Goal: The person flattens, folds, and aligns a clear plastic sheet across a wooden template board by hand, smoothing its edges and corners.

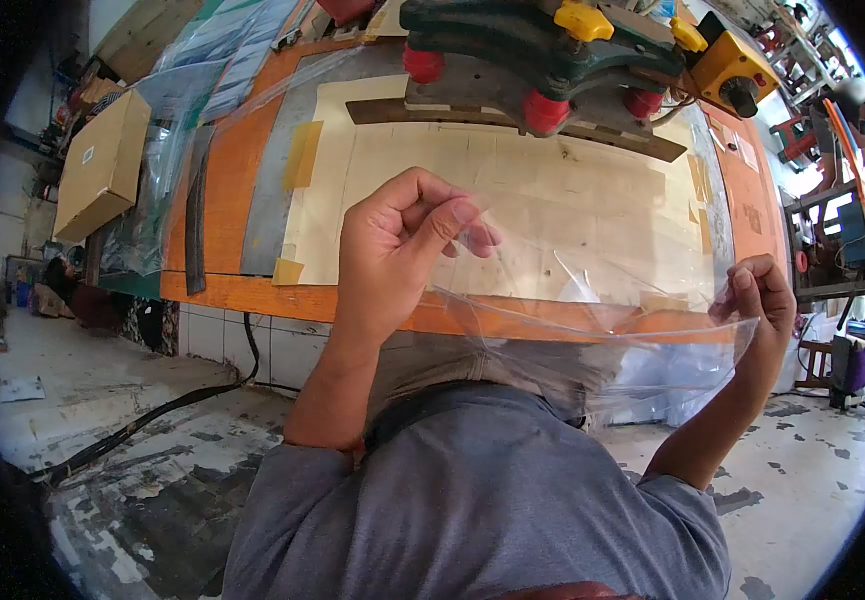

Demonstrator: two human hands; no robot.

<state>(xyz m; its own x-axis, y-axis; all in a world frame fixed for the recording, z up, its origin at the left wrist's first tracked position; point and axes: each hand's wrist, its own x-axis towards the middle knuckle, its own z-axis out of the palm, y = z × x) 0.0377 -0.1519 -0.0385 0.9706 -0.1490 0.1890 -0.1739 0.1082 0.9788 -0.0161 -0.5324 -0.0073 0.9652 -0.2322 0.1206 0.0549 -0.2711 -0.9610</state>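
Our left hand (pixel 467 225) is pinching one end of a clear plastic sheet (pixel 602 370), thumb against curled fingers, and our right hand (pixel 742 290) is gripping the other end. The sheet is sagging between them over the table's (pixel 224 200) front edge; whether it is forming a bag, we cannot tell. Near the table's left edge a cardboard box (pixel 102 165) is standing, its contents hiding from our view. Toward the back edge, a dark green press (pixel 512 60) is sitting above cream paper (pixel 402 165).
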